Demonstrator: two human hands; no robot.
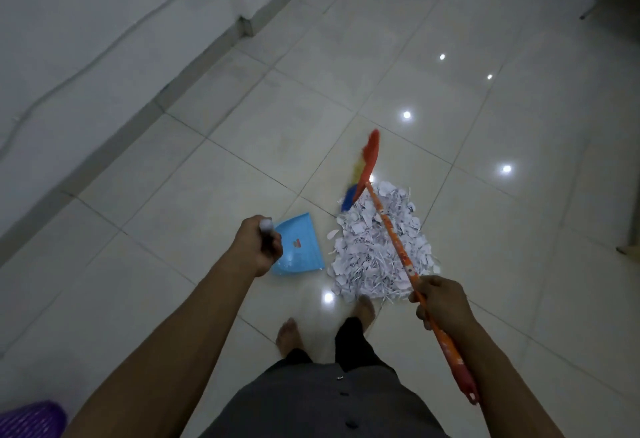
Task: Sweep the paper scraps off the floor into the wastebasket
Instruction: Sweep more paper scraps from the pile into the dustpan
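beyond the right hand (441,302) clasping a thin orange broom (391,233), shredded paper scraps (363,257); left hand (256,245) grips the blue dustpan (303,247).

Head-worn wide-angle camera looks steeply down from standing height at the floor (242,160).

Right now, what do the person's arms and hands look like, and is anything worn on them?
Both arms are bare as far as the frame shows: no sleeve covers the left arm or the right arm. The left hand and right hand wear no gloves; I see no watch, bracelet or ring, though the picture is slightly blurred.
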